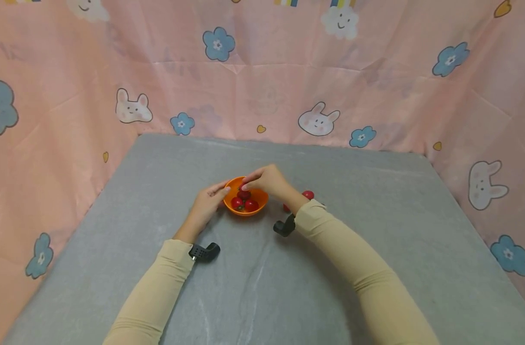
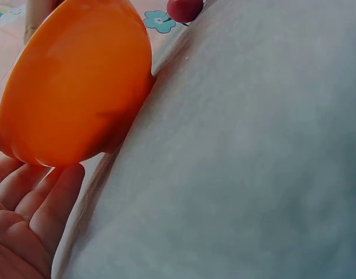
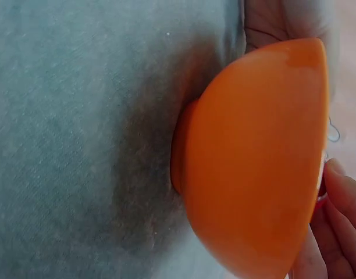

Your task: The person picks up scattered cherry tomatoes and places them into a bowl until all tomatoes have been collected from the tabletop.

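Observation:
An orange bowl (image 1: 246, 214) stands on the grey cloth with several small red tomatoes (image 1: 251, 205) inside. My left hand (image 1: 202, 207) holds the bowl's left side, thumb at the rim and fingers against the outer wall (image 2: 79, 87). Over the far part of the bowl, my right hand (image 1: 268, 182) pinches a small red tomato (image 1: 244, 186) between thumb and fingers. In the right wrist view, the bowl's wall (image 3: 253, 151) hides most of that tomato. Beside my right wrist lie more red tomatoes (image 1: 308, 194), partly covered by the forearm.
A grey cloth (image 1: 374, 201) covers the table. Pink curtains (image 1: 262, 91) with rabbits, clouds and flowers hang behind it and at both sides. Each wrist carries a black camera mount (image 1: 205, 252).

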`<state>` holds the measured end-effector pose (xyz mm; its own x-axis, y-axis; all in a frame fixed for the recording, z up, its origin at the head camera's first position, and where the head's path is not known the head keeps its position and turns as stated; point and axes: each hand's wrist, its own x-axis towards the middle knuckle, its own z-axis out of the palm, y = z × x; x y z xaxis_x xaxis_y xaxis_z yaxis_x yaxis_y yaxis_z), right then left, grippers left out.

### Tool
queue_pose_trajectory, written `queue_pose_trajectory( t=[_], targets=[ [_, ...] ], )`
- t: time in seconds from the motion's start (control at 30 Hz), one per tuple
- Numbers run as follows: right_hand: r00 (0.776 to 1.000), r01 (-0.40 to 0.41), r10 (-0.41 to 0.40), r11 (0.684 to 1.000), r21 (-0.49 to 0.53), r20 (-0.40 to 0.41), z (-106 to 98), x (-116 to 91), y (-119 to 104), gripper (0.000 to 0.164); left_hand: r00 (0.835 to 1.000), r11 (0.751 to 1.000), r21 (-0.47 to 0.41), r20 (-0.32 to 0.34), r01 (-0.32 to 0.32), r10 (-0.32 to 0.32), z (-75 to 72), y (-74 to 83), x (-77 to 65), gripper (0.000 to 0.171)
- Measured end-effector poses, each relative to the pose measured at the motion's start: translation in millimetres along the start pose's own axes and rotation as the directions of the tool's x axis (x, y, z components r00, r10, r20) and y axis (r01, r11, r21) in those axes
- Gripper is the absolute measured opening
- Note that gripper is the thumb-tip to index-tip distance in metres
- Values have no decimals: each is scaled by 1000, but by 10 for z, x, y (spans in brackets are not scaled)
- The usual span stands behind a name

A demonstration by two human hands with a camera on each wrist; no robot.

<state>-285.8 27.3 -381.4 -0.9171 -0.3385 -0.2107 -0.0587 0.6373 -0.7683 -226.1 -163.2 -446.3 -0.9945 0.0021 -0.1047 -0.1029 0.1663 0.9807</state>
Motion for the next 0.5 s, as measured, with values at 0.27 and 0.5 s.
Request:
queue_pose_trajectory(
  t=[0.27, 0.5],
  targets=[
    [998, 55, -55, 998, -43, -8, 78, 21, -47, 21, 1000, 1000, 5, 13, -2, 2, -8, 13, -15, 44],
    [998, 65, -66, 996, -62, 0, 135, 26, -89, 21, 1000, 1000, -12, 4, -15, 15, -13, -10, 4, 43]
  ],
)
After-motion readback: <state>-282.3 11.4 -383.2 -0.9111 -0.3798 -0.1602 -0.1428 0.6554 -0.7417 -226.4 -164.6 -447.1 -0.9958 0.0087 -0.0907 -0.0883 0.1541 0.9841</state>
